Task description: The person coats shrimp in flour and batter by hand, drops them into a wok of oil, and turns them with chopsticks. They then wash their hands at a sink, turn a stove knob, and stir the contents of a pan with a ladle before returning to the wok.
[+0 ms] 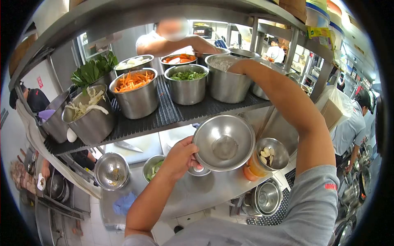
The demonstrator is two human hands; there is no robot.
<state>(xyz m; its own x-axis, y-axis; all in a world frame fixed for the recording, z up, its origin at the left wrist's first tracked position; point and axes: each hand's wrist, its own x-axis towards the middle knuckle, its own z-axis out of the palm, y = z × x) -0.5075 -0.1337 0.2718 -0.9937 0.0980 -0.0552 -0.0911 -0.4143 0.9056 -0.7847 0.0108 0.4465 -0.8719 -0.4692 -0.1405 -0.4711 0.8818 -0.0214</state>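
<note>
My left hand (183, 159) grips the left rim of a steel bowl (224, 142), which is tilted toward me and has no food in it. The right arm reaches up over the shelf, and my right hand (240, 67) is down inside a deep steel pot (230, 88) of white, powdery or grainy contents. Its fingers are hidden by the pot and the arm. Left of that pot stands a pot of chopped greens (186, 76), then one of orange carrot strips (134, 82). Below the held bowl, to the right, a small bowl holds whitish pieces (267, 155).
Pots of leafy greens (93, 69) and pale shreds (88, 105) stand at the shelf's left. On the lower counter are a knife (128, 146), a colander-like bowl (111, 171) and a blue cloth (124, 203). A co-worker's arm (176, 46) reaches behind the shelf; other people stand left and right.
</note>
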